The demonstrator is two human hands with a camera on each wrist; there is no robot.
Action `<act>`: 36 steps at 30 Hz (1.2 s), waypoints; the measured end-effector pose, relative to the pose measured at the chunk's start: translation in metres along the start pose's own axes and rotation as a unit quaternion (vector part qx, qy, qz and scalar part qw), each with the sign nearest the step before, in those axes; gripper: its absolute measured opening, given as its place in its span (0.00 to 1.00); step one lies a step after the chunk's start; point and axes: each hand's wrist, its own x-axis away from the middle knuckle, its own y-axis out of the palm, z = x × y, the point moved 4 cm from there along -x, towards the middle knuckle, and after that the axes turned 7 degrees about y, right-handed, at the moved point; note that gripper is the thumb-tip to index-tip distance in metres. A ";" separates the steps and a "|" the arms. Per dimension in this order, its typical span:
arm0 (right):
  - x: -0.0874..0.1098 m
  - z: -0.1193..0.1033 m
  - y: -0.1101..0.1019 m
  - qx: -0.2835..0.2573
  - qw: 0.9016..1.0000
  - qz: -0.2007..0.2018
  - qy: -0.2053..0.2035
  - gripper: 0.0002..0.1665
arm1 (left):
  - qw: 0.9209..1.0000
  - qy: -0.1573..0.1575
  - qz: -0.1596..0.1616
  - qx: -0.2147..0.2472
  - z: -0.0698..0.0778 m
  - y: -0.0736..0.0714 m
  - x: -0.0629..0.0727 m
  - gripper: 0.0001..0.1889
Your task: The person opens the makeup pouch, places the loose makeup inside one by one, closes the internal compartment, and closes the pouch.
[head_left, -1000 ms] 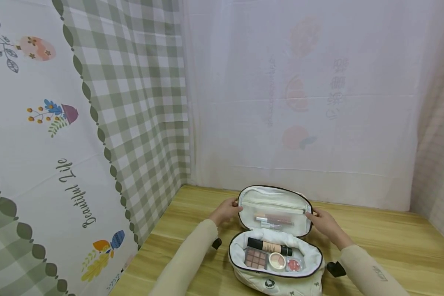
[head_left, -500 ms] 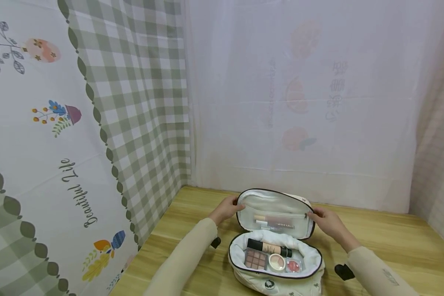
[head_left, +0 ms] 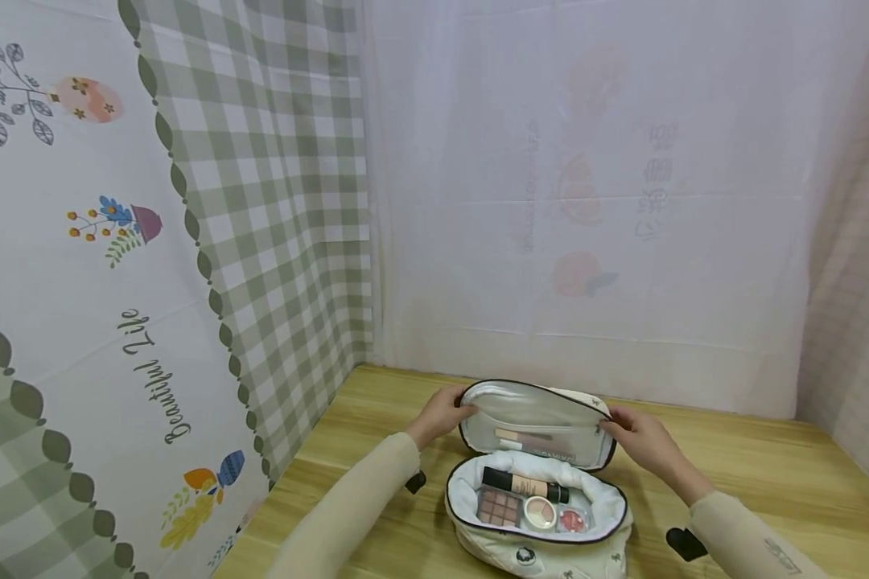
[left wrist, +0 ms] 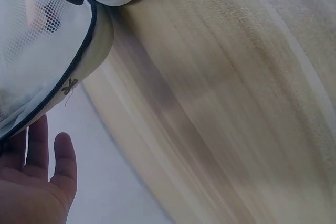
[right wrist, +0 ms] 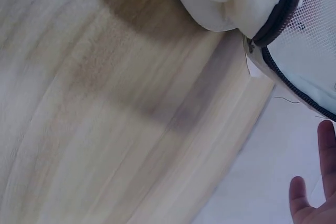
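Note:
A cream makeup bag (head_left: 543, 555) with dark zipper edging stands unzipped on the table, its lid (head_left: 514, 404) raised at the back. My left hand (head_left: 438, 416) holds the lid's left edge, thumb on the inner side. At the opposite edge, my right hand (head_left: 648, 440) pinches the rim between thumb and fingers. Slim tubes (head_left: 525, 440) show through the lid's mesh pocket. Inside the bag lie a foundation tube (head_left: 527, 486) with black ends, an eyeshadow palette (head_left: 500, 508), a round tricolour compact (head_left: 540, 513) and a small red-pink compact (head_left: 573, 521). Both wrist views cut off the gripping fingertips.
The wood-grain table (head_left: 753, 466) extends on both sides of the bag. A white curtain (head_left: 594, 201) hangs behind it, close to the lid. On the left hangs a green checked cloth (head_left: 282, 201) with printed flowers.
Both hands have tilted the lid further down and back, its top edge sinking in view. The right hand has shifted slightly outward. The bag's base and its contents stay nearly still.

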 end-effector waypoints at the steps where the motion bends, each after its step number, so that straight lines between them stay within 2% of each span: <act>1: 0.001 -0.001 -0.001 0.004 1.000 0.003 -0.005 0.14 | 1.000 0.001 0.001 -0.001 0.000 0.000 0.001 0.14; 9: 0.002 0.000 -0.006 0.028 0.999 0.007 -0.033 0.09 | 1.000 -0.002 0.017 -0.018 0.000 -0.002 0.003 0.08; 18: 0.003 0.003 0.000 0.030 0.999 -0.001 -0.037 0.17 | 0.999 0.005 0.042 -0.001 0.002 -0.003 0.007 0.15; 23: 0.003 0.005 0.001 0.033 0.999 0.001 -0.040 0.15 | 0.998 0.009 0.065 -0.004 0.004 -0.008 0.009 0.17; 30: 0.003 0.004 0.002 0.032 0.999 0.000 -0.028 0.14 | 0.994 0.015 0.112 -0.014 0.015 -0.017 0.015 0.22; 32: 0.003 0.004 0.002 0.035 0.999 -0.001 -0.026 0.14 | 0.993 0.018 0.112 -0.008 0.019 -0.018 0.016 0.22; 36: 0.002 0.003 0.002 0.041 0.999 -0.002 -0.023 0.15 | 0.994 0.046 0.100 -0.014 0.030 -0.016 0.017 0.20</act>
